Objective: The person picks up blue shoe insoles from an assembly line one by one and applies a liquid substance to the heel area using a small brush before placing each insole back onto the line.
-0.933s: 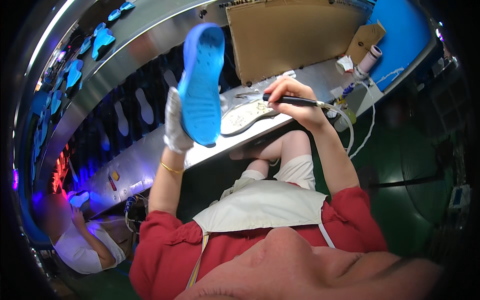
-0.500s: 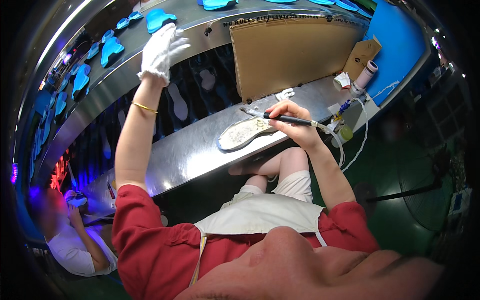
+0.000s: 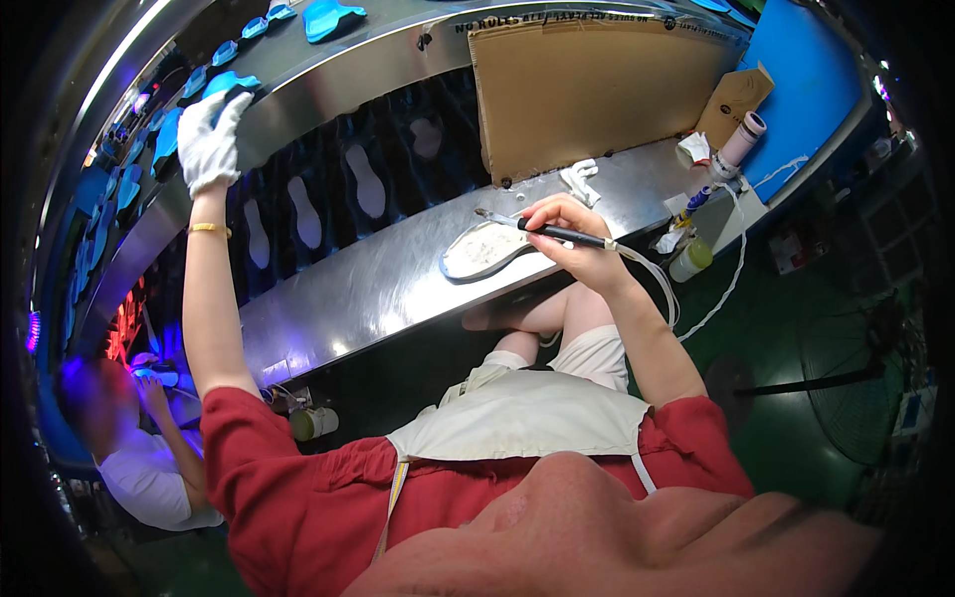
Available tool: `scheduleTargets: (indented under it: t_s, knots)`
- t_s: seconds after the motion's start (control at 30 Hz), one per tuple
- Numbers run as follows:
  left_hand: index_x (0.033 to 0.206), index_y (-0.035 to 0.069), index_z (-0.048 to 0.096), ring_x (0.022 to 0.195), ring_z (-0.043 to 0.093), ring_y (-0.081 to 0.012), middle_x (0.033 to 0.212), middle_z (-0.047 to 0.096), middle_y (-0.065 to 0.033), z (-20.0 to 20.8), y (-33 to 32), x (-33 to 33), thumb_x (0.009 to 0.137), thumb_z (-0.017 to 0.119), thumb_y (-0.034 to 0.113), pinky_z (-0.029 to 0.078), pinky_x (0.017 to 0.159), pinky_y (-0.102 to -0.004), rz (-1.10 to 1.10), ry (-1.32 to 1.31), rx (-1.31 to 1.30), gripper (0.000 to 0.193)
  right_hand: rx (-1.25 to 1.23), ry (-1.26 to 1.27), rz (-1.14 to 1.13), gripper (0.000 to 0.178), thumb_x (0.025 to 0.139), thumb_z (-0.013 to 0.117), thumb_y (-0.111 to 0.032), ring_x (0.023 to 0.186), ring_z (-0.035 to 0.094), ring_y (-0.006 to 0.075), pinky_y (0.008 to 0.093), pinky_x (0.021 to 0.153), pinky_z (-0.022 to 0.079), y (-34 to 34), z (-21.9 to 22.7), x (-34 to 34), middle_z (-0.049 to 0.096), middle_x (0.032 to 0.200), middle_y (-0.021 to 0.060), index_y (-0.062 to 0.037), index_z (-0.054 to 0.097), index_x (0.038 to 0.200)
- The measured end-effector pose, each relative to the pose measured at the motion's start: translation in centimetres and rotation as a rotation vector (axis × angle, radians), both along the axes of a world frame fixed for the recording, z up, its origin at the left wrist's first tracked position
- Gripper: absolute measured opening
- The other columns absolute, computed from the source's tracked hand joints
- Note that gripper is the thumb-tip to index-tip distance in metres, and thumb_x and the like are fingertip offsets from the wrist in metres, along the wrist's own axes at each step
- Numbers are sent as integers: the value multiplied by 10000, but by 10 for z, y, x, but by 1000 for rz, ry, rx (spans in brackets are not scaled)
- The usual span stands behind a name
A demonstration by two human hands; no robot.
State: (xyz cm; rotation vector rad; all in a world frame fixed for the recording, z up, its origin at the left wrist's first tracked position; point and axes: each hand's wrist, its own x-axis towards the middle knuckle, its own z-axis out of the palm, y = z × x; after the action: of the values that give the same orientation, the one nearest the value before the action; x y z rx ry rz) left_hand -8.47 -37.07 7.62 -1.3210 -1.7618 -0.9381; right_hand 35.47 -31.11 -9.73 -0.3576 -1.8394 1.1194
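My left hand [image 3: 211,144], in a white knit glove, reaches up to the conveyor at far left. Its fingers are spread, the tips at the edge of a blue moulded shoe part [image 3: 234,82]; nothing is visibly gripped. My bare right hand [image 3: 577,239] holds a black-handled brush [image 3: 562,235] like a pen, bristles pointing left. Pale tubing [image 3: 657,274] runs from the brush's back end. Just below the brush tip, a pale, whitish-coated sole-shaped piece [image 3: 477,249] lies on the metal bench [image 3: 383,274], partly hidden by my right hand.
A cardboard sheet [image 3: 607,95] stands behind the bench. White gloves [image 3: 579,182], a pink bottle [image 3: 743,139] and a green-lidded jar [image 3: 691,259] lie rightward. Several blue parts line the conveyor [image 3: 398,25]. Pale soles [image 3: 364,181] sit on the dark lower level. Another person [image 3: 154,478] works at left.
My gloved left hand has moved left and down along the conveyor to another blue part. Blue parts have shifted along the belt. My right hand still holds the brush over the sole piece.
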Motion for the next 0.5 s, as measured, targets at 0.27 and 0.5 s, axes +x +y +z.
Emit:
scheduleTargets:
  t_s: [0.27, 0.5]
  knots:
    - [1097, -75, 596, 926, 589, -303, 1081, 619, -207, 20, -100, 43, 964, 403, 418, 482, 864, -395, -1489, -1016, 481, 546, -191, 41, -23, 187, 816, 674, 5, 831, 587, 75, 209, 748, 476, -1, -8, -10, 643, 903, 41, -26, 588, 979]
    - [651, 9, 616, 910, 626, -380, 1036, 634, -288, -151, -43, 148, 919, 404, 576, 506, 848, -422, -1704, -2076, -266, 662, -252, 91, -32, 189, 794, 703, -13, 795, 588, 70, 187, 702, 473, -13, -15, -10, 635, 866, 33, -47, 571, 925]
